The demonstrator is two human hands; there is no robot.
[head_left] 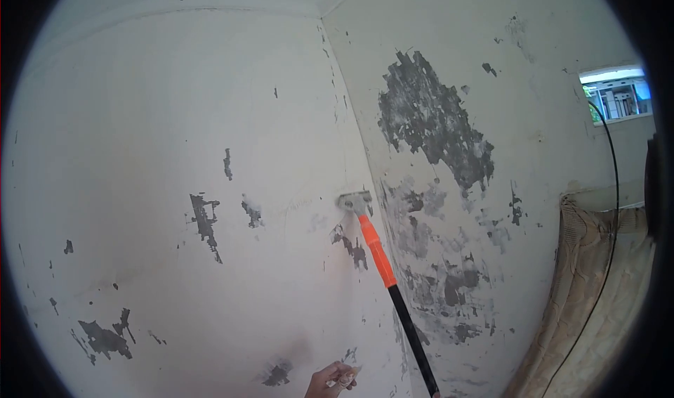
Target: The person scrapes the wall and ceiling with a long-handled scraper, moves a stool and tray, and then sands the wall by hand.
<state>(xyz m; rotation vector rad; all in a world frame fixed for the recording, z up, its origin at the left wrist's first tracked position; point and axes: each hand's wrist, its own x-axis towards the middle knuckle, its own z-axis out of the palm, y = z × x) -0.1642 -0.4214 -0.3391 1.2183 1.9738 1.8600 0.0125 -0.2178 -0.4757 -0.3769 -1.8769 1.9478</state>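
Observation:
A long-handled scraper (379, 256) with an orange and black pole leans up from the bottom edge. Its wide flat head (355, 201) is against the left wall, close to the corner. My right hand (437, 394) shows only as a sliver at the lower end of the pole, closed around it; the rest is out of frame. Left of the pole, my left hand (328, 380) is raised in front of the wall with its fingers closed. Between them is something small, pale and crumpled that I cannot make out.
Dark grey patches of bare wall (432, 117) show through the peeling white paint on both walls. A quilted mattress (590, 278) stands against the right wall, with a black cable (615, 187) hanging before it from a small window (618, 94).

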